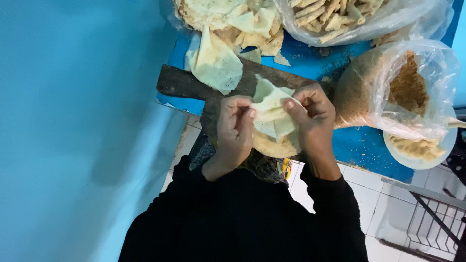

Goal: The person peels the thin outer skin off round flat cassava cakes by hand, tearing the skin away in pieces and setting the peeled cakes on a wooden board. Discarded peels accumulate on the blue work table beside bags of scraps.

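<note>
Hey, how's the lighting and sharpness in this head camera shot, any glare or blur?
Head view: dim, bluish cast; the left hand and right hand holding the thin wrapper look slightly soft; mild glare on the plastic bag; black sleeves lose detail.

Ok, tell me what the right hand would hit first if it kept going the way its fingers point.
The right hand points up-left, pinching the folded pastry sheet with the left hand. Going straight on, it would press into that sheet first; beyond it lies the dark wooden board and the loose triangular sheet, though depth is unclear.
</note>
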